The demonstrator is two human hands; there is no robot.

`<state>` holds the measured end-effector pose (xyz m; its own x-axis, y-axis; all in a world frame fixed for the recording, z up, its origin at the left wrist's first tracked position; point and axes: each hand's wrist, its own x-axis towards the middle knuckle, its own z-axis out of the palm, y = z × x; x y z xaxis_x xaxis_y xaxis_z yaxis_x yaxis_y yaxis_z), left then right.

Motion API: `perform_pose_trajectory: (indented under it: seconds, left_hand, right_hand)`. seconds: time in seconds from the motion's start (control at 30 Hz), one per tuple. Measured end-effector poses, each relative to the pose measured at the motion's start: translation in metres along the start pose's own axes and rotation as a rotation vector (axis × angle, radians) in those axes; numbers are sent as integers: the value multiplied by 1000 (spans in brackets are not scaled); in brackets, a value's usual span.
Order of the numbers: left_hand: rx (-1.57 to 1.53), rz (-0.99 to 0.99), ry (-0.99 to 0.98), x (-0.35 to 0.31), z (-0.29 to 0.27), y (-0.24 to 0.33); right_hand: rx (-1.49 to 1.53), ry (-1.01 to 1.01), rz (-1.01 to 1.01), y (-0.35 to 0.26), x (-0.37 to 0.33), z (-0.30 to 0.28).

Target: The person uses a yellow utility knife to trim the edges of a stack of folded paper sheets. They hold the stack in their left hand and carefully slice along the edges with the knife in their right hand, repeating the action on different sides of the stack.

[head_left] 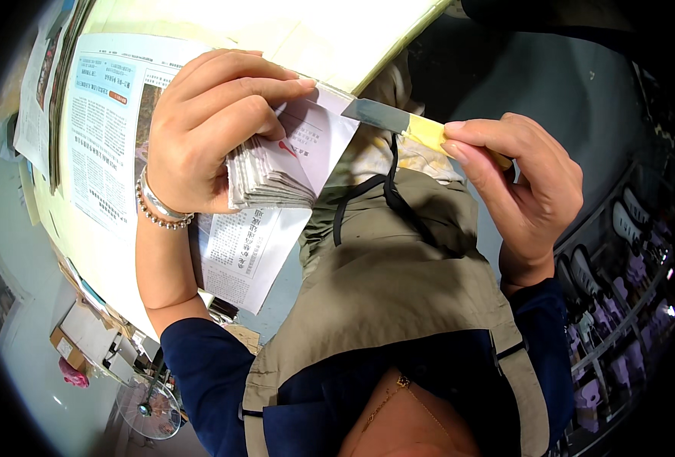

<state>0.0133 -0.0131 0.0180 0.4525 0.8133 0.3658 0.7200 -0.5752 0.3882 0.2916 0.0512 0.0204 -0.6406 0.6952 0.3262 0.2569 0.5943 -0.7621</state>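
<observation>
My left hand point(208, 122) is closed around a thick wad of folded newspaper point(273, 179), its layered edges toward me and a pale sheet on top. A knife point(383, 114) with a flat grey blade and a yellow handle is pinched between the thumb and fingers of my right hand point(524, 171). The blade points left, and its end meets the edge of the folded paper near my left fingertips. Whether the tip lies inside a fold or against it, I cannot tell.
Under my left hand, open newspaper sheets point(105, 141) lie on a pale yellow table point(307, 34). More papers point(36, 126) are stacked at the far left. A fan point(148, 407) stands at lower left. Racks with shoe-like shapes point(627, 225) line the right side.
</observation>
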Motion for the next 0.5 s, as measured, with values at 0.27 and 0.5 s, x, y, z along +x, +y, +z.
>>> perform_pose_trajectory:
  seconds: [0.27, 0.5]
  left_hand:
    - [9, 2, -7, 0, -1, 1]
    - [5, 11, -9, 1, -1, -1]
  right_hand:
    - [0, -8, -4, 0, 0, 0]
    - [-3, -4, -1, 0, 0, -1]
